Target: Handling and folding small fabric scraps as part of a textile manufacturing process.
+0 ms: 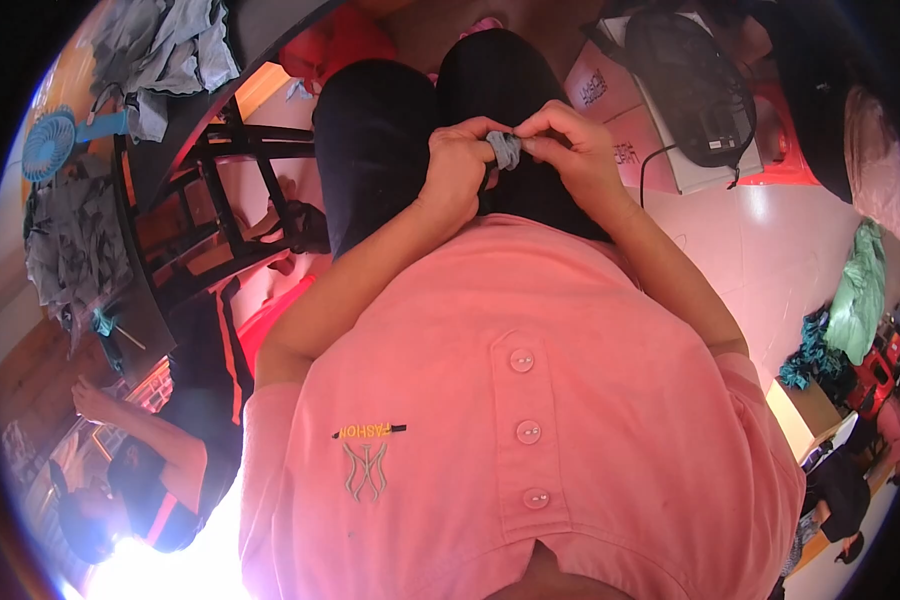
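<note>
A small bunched piece of grey cloth [505, 151] is held between my two hands above my dark-trousered lap. My left hand [457, 165] has its fingers curled round the left side of the cloth, with the index finger and thumb near its top. From the other side, my right hand [575, 150] pinches the cloth's edge between thumb and fingers. The fingertips of both hands almost meet at the cloth's upper right. The folds and fingers hide whether anything else is held there.
Grey cloth pieces [75, 240] cover a dark table at left, beside a blue fan [50, 143]. A co-worker [160, 450] sits at lower left. Cardboard boxes [635, 140] and a black mesh bag [685, 90] are at right, with a green plastic bag [858, 290] farther out.
</note>
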A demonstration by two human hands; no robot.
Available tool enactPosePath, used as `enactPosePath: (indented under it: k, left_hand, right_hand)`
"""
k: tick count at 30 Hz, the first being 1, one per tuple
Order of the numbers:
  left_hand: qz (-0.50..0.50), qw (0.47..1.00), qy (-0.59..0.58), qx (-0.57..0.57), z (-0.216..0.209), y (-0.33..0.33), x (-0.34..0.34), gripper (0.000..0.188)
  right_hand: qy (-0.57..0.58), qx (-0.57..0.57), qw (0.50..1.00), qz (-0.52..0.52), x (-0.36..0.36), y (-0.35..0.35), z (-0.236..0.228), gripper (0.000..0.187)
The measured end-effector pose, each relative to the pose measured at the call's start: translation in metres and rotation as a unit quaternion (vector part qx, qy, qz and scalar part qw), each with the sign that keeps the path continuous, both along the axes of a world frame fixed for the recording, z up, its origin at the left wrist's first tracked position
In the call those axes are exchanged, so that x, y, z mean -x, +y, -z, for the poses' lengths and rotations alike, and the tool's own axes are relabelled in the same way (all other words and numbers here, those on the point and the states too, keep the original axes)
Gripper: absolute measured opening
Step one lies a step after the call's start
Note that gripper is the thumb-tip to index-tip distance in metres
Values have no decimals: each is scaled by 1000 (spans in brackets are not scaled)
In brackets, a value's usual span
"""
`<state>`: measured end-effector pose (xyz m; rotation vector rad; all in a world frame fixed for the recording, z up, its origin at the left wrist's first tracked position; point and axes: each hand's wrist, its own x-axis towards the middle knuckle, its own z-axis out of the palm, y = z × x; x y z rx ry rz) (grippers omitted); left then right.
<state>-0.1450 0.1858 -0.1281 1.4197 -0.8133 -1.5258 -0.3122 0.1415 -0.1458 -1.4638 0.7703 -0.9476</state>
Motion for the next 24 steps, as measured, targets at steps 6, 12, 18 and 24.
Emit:
enactPosePath:
  k: [6, 12, 18, 24]
  left_hand:
    - [-112, 991, -49, 51, 8, -7, 7, 20]
    - [-155, 985, -43, 54, 10, -17, 7, 14]
    - [-226, 970, -33, -76, -10, -15, 7, 19]
    - [-182, 980, 2, -86, -5, 0, -13, 14]
  right_hand:
    - [150, 245, 956, 66, -25, 18, -22, 32]
    - [189, 275, 934, 129, -46, 2, -13, 32]
    - [52, 114, 988, 88, -58, -8, -4, 23]
    - [21, -41, 999, 25, -50, -22, 0, 26]
